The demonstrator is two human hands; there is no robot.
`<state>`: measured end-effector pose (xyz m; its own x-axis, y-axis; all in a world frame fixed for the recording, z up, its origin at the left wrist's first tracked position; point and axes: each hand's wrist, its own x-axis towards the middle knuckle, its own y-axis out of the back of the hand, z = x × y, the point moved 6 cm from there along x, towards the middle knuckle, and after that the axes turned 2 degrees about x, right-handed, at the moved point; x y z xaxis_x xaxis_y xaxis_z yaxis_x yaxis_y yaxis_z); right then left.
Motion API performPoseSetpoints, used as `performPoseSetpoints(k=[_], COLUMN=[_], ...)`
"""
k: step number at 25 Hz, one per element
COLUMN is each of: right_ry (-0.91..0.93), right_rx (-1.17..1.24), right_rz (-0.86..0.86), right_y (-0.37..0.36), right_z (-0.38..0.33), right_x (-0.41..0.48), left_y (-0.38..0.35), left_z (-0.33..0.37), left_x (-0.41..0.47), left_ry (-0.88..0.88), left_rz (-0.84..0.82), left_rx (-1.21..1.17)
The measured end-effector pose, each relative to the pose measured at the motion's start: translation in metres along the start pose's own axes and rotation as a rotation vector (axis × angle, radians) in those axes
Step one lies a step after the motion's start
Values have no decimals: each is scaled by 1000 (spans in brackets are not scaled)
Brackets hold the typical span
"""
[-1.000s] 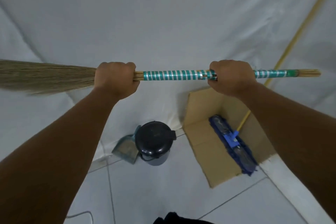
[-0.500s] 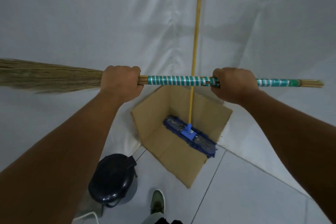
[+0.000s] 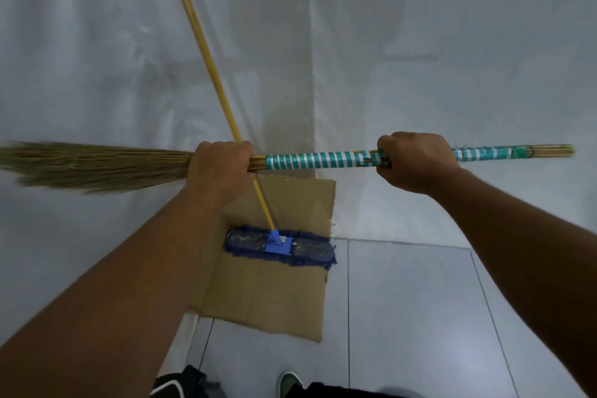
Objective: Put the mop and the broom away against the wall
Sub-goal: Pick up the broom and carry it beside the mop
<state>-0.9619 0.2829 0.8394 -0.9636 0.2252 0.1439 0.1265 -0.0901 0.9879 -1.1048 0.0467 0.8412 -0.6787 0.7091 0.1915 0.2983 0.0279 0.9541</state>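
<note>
Mop (image 3: pixel 279 244) leans on wall (image 3: pixel 452 42) below your left hand (image 3: pixel 221 171); broom (image 3: pixel 323 161) w/ both hands, right hand (image 3: pixel 415 161) too, fisted round it, still to stow.

Cardboard and tile below me

I see a flattened cardboard sheet (image 3: pixel 271 297) lying on the grey tiled floor (image 3: pixel 413 317), its far end propped against white sheeting (image 3: pixel 452 42); a shoe (image 3: pixel 289 382) shows at the bottom edge.
</note>
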Motion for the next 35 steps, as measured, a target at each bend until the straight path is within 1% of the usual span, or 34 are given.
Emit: performPoseSetpoints(k=[3,5,9,12,17,19,23,24,26,29,32,35], right_ry=[-66,-85,-99,-110,-145,-168,-191,-198,-204,-198,-245,-265], right_rx=[15,6,27,46,130,159,204,220,245,261,284,302], right_rz=[-42,-68,-104,-153,-315,-359,-434,-442,-447,-462,-533,-587], right_y=[-17,-30,-57,-93,-171,-209,-317,-343,-401,-498,-592,-683], right_z=[17,33,73,97,113,117,116,116,115,105,96,88], right_x=[-3,-3,4,6,-5,-7,-7,-8,-8,-13,-31,-53], left_y=[-23,-35,-53,-81,-146,-186,-299,-327,-388,-486,-573,-657], left_z=[17,34,67,92,127,138,159,163,173,192,212,229], left_x=[27,44,68,79,80,77,64,60,54,36,11,-14], left_ry=[-66,-78,-86,-81,-99,-99,-135,-149,-171,-153,-109,-132], left_rz=[-52,-103,-131,-167,-254,-305,-405,-408,-419,-483,-567,-602], left_rx=[-37,-36,-56,-71,-137,-181,-221,-230,-253,-256,-267,-280])
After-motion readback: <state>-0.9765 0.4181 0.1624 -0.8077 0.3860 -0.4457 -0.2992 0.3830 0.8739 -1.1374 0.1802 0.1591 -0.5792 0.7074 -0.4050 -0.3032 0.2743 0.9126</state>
